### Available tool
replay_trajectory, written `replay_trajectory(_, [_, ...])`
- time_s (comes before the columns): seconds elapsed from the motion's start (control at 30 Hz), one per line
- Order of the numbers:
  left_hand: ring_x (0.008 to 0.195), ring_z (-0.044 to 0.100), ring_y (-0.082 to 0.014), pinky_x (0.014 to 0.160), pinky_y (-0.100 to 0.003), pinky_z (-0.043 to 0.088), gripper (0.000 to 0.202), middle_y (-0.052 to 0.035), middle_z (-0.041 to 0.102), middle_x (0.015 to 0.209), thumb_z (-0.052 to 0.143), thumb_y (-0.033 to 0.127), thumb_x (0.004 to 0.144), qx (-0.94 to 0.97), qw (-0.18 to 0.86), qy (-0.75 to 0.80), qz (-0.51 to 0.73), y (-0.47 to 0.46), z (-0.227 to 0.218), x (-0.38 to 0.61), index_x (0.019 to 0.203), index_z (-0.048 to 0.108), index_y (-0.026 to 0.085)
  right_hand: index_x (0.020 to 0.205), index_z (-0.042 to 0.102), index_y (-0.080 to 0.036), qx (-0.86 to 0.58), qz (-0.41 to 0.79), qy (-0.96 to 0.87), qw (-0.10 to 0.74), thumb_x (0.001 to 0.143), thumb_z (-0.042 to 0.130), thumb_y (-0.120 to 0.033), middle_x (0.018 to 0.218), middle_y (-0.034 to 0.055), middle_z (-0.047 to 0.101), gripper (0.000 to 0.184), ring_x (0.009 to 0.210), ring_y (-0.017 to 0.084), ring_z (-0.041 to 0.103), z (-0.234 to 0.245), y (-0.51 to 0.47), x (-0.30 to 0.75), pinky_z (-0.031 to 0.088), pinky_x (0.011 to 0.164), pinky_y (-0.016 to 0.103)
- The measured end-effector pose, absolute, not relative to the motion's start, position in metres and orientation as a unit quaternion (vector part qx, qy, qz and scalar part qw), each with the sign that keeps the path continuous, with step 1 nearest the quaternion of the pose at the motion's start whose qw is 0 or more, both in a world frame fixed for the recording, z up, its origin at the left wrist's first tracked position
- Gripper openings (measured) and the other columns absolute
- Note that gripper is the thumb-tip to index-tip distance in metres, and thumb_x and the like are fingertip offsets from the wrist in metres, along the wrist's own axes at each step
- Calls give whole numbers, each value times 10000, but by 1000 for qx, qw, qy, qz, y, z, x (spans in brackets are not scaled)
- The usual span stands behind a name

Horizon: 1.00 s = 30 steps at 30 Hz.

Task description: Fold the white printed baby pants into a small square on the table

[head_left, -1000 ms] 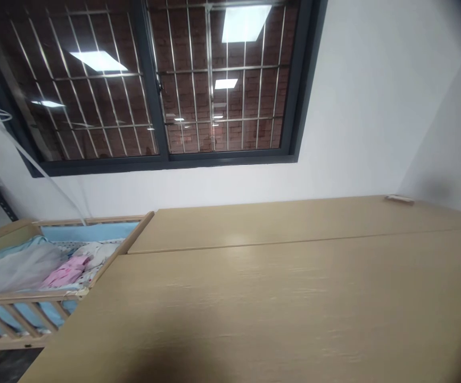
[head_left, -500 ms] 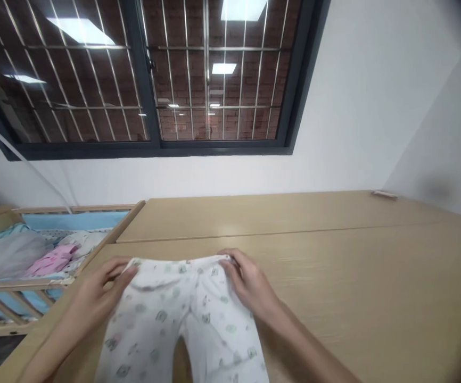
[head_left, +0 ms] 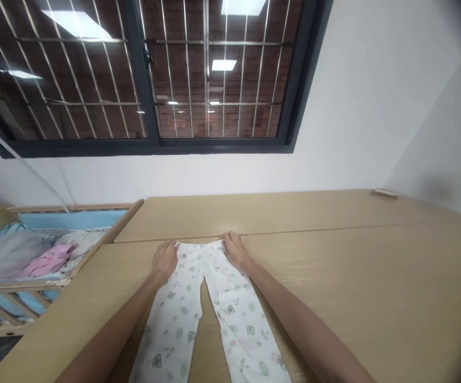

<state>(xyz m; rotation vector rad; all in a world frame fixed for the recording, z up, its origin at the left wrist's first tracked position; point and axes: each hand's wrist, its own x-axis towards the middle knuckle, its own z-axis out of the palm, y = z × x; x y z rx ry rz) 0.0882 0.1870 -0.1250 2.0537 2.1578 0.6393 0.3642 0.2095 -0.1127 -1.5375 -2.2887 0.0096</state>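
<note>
A pair of small white baby pants (head_left: 210, 311) with green and pink prints lies flat on the light wooden table (head_left: 354, 287), waistband away from me and the two legs spread toward me. My left hand (head_left: 164, 260) grips the left corner of the waistband. At the right corner of the waistband, my right hand (head_left: 235, 251) holds the cloth too. Both arms reach out over the legs of the pants.
A wooden baby cot (head_left: 34, 255) with blue lining, a pink garment (head_left: 50, 259) and grey netting stands at the table's left. A white wall and a barred window (head_left: 146, 80) lie beyond. A small flat object (head_left: 384, 193) rests at the far right corner.
A second ago the table was bare. My hands brought the pants in, then pushed them farther from me and laid them out flat with the legs apart.
</note>
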Motion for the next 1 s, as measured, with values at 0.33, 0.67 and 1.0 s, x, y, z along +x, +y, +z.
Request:
replay_trajectory(0.33, [1085,596,-255,963,-439,452,226,-98,634,1127,478,302,1030,670,-9,725,157,212,-108,103,1148,591,146,1203,558,-163,-562,6,-807,182,977,427,-71,1253,151,562,277,1159,271,465,-122,254,368,285,963,401])
replay_trajectory(0.67, [876,643,-199,877,-319,461,174,-14,693,935,488,353,1011,840,60,515,159,88,-67,201,959,604,234,1224,570,-186,-581,77,-779,225,1041,421,-248,1280,126,591,244,1217,257,486,-126,261,374,288,1004,406])
replay_trajectory(1.0, [840,695,-362,773,-495,543,459,-164,728,964,559,525,931,907,159,390,0,-17,-113,290,1092,676,111,1184,602,-188,-584,113,-763,254,1017,439,-290,1225,127,635,255,1216,265,514,-128,263,376,257,1052,439])
